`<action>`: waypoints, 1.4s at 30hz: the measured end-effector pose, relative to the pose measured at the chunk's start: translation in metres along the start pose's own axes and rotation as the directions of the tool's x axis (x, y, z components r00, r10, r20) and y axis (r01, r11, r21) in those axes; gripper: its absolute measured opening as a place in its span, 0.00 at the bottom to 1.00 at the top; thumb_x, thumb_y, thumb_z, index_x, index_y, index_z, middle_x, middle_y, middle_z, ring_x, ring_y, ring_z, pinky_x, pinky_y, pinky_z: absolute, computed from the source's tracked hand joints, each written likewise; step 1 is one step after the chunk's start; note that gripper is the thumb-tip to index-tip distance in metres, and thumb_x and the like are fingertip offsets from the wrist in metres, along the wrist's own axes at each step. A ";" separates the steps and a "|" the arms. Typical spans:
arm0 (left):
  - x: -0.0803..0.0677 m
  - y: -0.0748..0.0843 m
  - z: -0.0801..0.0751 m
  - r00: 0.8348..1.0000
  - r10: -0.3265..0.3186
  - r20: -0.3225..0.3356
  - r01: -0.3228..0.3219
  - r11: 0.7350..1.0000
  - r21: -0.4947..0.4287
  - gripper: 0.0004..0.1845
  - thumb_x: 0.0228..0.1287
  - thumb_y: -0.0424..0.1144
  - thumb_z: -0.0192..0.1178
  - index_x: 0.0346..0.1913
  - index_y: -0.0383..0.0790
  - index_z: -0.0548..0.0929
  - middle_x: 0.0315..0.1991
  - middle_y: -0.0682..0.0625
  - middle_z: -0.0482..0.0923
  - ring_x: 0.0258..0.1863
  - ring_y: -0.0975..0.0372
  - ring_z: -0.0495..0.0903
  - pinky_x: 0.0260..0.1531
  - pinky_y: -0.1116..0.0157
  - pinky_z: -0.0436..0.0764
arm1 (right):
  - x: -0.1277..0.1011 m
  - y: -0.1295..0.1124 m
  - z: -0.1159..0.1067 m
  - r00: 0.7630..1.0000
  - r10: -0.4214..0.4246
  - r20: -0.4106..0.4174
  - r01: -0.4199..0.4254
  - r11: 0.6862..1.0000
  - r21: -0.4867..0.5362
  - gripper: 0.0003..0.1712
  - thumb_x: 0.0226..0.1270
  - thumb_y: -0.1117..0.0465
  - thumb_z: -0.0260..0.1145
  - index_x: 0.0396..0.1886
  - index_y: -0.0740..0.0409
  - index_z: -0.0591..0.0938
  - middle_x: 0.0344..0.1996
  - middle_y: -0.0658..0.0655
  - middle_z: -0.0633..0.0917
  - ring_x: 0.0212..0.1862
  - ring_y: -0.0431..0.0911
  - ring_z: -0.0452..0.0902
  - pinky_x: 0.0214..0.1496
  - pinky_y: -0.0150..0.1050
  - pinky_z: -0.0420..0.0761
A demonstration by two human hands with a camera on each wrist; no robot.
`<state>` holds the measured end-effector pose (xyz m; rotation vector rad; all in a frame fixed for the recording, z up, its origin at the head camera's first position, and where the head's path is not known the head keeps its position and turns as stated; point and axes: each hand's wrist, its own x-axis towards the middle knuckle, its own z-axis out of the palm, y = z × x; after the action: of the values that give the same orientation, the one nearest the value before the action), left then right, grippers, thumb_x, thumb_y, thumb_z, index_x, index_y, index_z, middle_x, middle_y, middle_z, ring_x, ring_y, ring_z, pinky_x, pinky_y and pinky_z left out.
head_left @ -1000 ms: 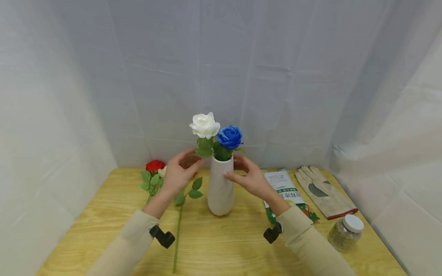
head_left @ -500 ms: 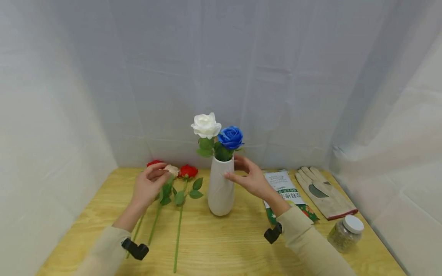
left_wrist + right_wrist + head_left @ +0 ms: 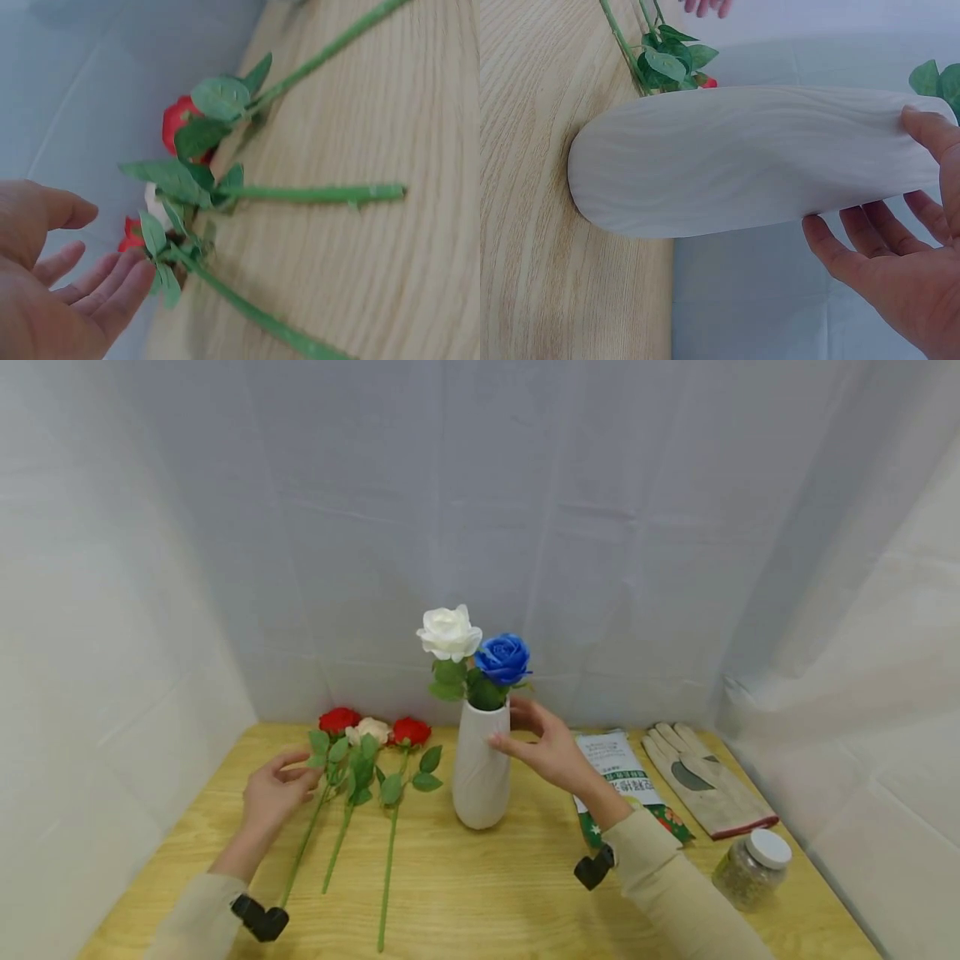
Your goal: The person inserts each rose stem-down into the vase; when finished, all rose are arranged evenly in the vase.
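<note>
The tall white ribbed ceramic vase [image 3: 480, 768] is steadied at mid-table by the relaxed, open right hand [image 3: 543, 745]. Left of it, the red rose stem [image 3: 303, 847] is touched by the open left hand [image 3: 273, 791].

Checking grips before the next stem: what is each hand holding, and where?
Right hand steadies the vase at its neck; left hand holds nothing.
</note>
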<state>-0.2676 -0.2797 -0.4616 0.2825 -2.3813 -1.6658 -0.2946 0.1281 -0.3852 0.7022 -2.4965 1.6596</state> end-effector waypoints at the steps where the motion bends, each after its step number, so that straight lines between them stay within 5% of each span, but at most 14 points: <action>1: 0.000 -0.003 -0.002 1.000 -0.017 0.009 0.017 1.000 0.010 0.27 0.74 0.35 0.64 0.71 0.27 0.74 0.52 0.34 0.88 0.31 0.76 0.85 0.36 0.70 0.89 | 0.000 0.000 0.000 1.000 -0.002 0.000 0.002 1.000 -0.001 0.40 0.69 0.51 0.76 0.77 0.47 0.72 0.67 0.57 0.82 0.68 0.54 0.79 0.68 0.57 0.81; 21: 0.004 -0.032 -0.009 0.977 -0.090 0.195 0.075 0.994 0.086 0.31 0.74 0.32 0.62 0.73 0.21 0.67 0.55 0.28 0.85 0.39 0.63 0.87 0.37 0.65 0.90 | -0.001 0.000 -0.001 1.000 -0.004 0.017 0.003 1.000 0.005 0.41 0.70 0.52 0.75 0.79 0.50 0.70 0.69 0.59 0.81 0.69 0.56 0.78 0.69 0.59 0.80; 34: 0.005 -0.035 -0.006 0.967 -0.116 0.229 0.082 0.985 0.153 0.28 0.73 0.30 0.62 0.70 0.18 0.71 0.50 0.27 0.86 0.35 0.60 0.88 0.34 0.64 0.90 | -0.001 0.000 -0.001 1.000 0.003 0.018 -0.003 1.000 0.001 0.41 0.70 0.52 0.75 0.79 0.50 0.70 0.69 0.59 0.81 0.69 0.56 0.78 0.69 0.59 0.80; 42: 0.007 -0.032 -0.014 0.941 -0.150 0.304 0.117 0.985 0.124 0.29 0.75 0.31 0.60 0.72 0.18 0.69 0.56 0.27 0.83 0.39 0.60 0.87 0.38 0.63 0.90 | 0.000 0.001 0.000 1.000 0.007 0.014 -0.007 1.000 -0.004 0.41 0.70 0.52 0.75 0.79 0.50 0.70 0.69 0.59 0.81 0.69 0.56 0.78 0.69 0.59 0.80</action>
<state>-0.2696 -0.3049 -0.4862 0.2148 -2.7435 -1.7615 -0.2947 0.1288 -0.3856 0.7083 -2.5141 1.6570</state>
